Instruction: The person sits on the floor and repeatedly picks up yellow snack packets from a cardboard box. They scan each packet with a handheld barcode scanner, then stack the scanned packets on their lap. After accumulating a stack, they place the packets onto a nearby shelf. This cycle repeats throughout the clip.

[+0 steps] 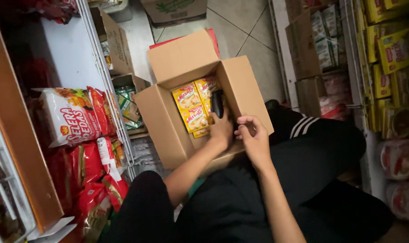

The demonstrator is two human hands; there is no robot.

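Observation:
An open cardboard box (247, 87) rests against my lap, flaps spread, with several yellow packets (192, 105) stacked inside. My left hand (222, 128) reaches into the box and grips a small black handheld device (217, 102) that stands upright over the packets. My right hand (254, 135) hovers at the box's near edge, fingers curled, touching the near rim beside the left hand; I cannot see anything held in it. My legs in black trousers with white stripes (303, 127) lie below the box.
A wire shelf (107, 76) on the left holds red and white snack bags (74, 114). More cardboard boxes (119, 42) stand behind on the tiled floor (240, 22). Shelves on the right (389, 54) carry yellow packets and round packs.

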